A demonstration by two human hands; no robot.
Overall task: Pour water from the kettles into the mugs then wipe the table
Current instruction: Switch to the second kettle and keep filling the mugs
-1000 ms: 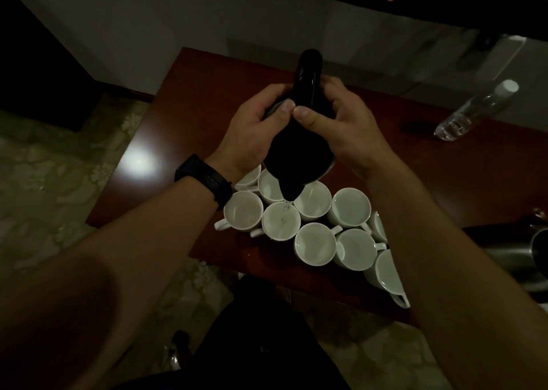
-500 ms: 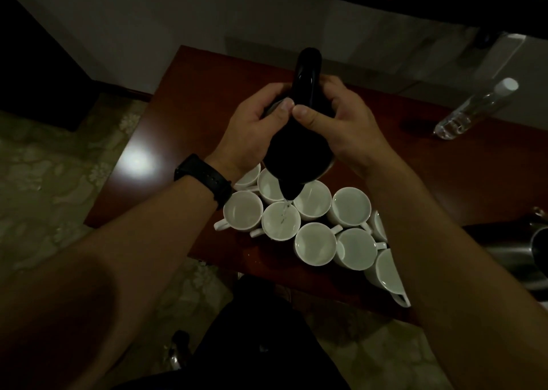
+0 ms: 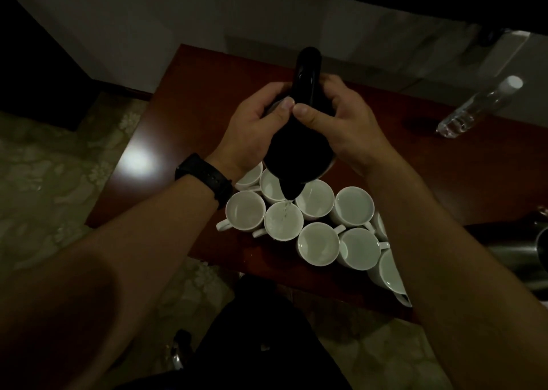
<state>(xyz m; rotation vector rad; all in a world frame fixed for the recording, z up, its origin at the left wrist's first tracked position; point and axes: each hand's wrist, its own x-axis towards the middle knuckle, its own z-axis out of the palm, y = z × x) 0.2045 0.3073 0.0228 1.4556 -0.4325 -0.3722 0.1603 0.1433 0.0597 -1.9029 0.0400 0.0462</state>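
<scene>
A black kettle (image 3: 298,149) is tipped towards me over a cluster of several white mugs on the dark red table (image 3: 189,99). My left hand (image 3: 252,131) grips its left side and my right hand (image 3: 347,123) grips its right side, thumbs meeting on top. A thin stream of water falls from the spout into one white mug (image 3: 283,222) in the front row. The mug to its left (image 3: 244,210) and the one to its right (image 3: 318,243) stand upright. The kettle hides parts of the back mugs.
A steel kettle (image 3: 527,256) lies at the right edge of the table. A clear plastic bottle with a white cap (image 3: 477,108) stands at the back right. The table's near edge runs just in front of the mugs, with patterned floor below.
The kettle stays tilted in both hands and water keeps running into the same mug. Nothing else has visibly moved.
</scene>
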